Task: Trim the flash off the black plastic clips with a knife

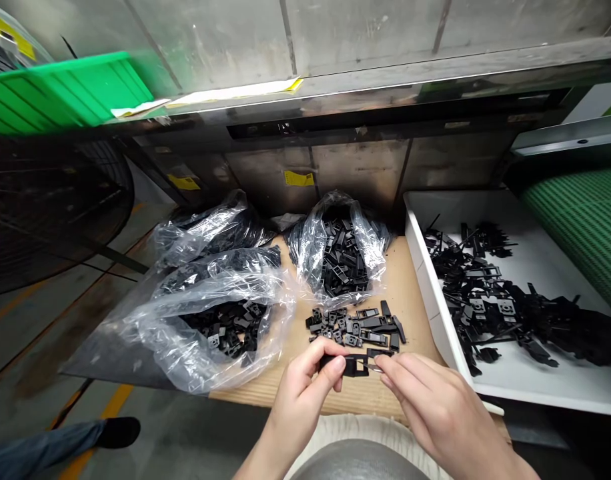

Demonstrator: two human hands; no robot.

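Note:
My left hand (308,377) pinches a black plastic part (354,366) with a rectangular opening, just above the table's front edge. Close to its right end, my right hand (430,393) is closed on a thin metal-tipped tool (371,367). The tip meets the part at its opening; most of the tool is hidden by my fingers. Right behind my hands lies a loose pile of small black plastic parts (358,327), some blocky, some long with slots.
Behind the pile stands an open clear bag (310,247) of black parts; another open bag (185,353) lies left. A white tray (425,273) with black pieces is at right, beside a green mesh surface (585,220). A green bin (70,93) and a large fan (50,207) are left.

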